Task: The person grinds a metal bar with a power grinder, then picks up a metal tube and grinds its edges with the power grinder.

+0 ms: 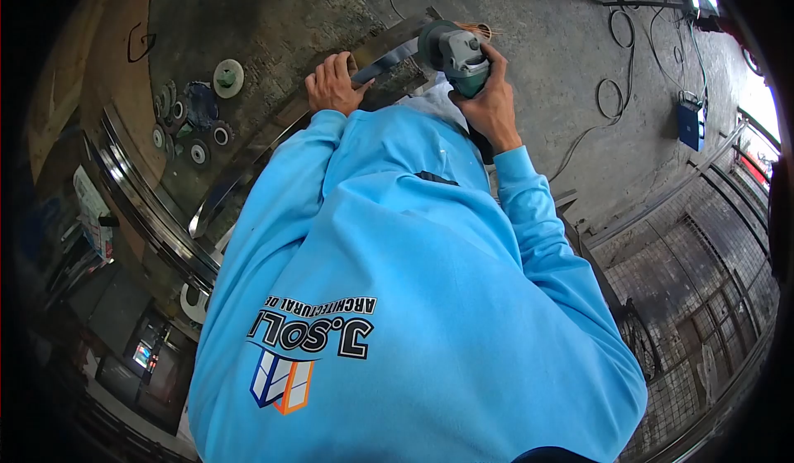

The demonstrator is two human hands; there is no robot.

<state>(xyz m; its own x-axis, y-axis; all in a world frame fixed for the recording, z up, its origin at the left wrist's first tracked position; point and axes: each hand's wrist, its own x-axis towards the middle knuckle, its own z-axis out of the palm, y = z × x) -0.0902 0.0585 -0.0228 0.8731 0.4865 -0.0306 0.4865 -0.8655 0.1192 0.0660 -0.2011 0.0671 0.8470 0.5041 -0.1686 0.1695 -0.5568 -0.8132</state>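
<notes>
An angle grinder [465, 59] is gripped in my right hand [490, 103], its round disc [432, 45] against the far end of a curved, shiny metal strip [387, 60]. Orange sparks fly off to the right, beyond the disc. My left hand [335, 87] is closed on the near end of the strip, at the edge of the work table. The underside of the grinder and part of its handle are hidden by my right fingers and palm.
Several grinding discs [198, 150] and a white disc with a green centre [228, 78] lie on the table at left. Long metal bars [136, 194] run along the left. Cables [616, 99] and a blue box [690, 121] are on the floor at right, near mesh panels [682, 273].
</notes>
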